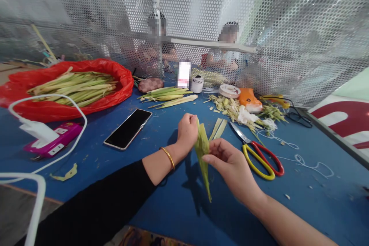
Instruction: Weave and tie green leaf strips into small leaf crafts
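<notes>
My left hand (188, 130) is closed around the upper end of a green corn husk bundle (203, 153), which hangs with its narrow tip down and to the right. The thumb and fingers of my right hand (226, 158) pinch the same bundle at its right side. Just behind my right hand lie flat cut strips of husk (218, 127) on the blue table (170, 207). Scissors (256, 150) with one yellow and one red handle rest to the right of my right hand, blades pointing away.
A red plastic bag (127, 80) full of husks stands at the left. Nearby are a phone (128, 128), a purple power strip (53, 140) with a white cable, more husks (168, 95), a tape roll (229, 91), scraps (226, 107) and white thread (311, 163). Behind a perforated metal screen (198, 15), people sit.
</notes>
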The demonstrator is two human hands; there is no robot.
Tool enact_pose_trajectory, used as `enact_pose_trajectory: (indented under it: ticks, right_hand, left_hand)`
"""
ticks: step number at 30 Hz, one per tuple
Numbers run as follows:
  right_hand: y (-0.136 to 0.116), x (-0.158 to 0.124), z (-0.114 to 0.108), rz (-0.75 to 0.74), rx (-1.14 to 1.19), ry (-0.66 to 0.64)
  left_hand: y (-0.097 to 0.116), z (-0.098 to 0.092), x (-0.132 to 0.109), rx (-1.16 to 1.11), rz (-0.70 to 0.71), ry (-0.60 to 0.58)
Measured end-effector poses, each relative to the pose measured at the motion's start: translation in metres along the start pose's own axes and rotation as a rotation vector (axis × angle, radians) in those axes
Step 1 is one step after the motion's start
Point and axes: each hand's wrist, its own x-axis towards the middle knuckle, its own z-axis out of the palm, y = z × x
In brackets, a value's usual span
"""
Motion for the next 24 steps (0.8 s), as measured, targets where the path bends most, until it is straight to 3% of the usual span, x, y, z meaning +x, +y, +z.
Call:
enact_pose_trajectory:
  ticks: [4, 10, 15, 20, 24]
  right_hand:
    - [0.004, 0.003, 0.002, 0.183, 0.176, -0.048]
    - [0.011, 0.006, -0.001, 0.246, 0.097, 0.008]
    - [0.012, 0.006, -0.002, 0.124, 0.031, 0.105]
    - [0.010, 0.004, -0.002, -0.006, -0.057, 0.110]
    - [0.009, 0.004, -0.002, -0.039, 0.034, 0.104]
  left_hand:
    - [0.006, -0.004, -0.003, -0.008, 0.002, -0.005]
    - [0.014, -0.006, -0.013, -0.004, 0.079, -0.038]
    - [0.008, -0.003, -0.007, -0.001, 0.030, -0.010]
    - [0.003, -0.001, -0.003, -0.011, -0.009, 0.001]
    - [0.004, 0.000, -0.005, -0.010, 0.002, -0.012]
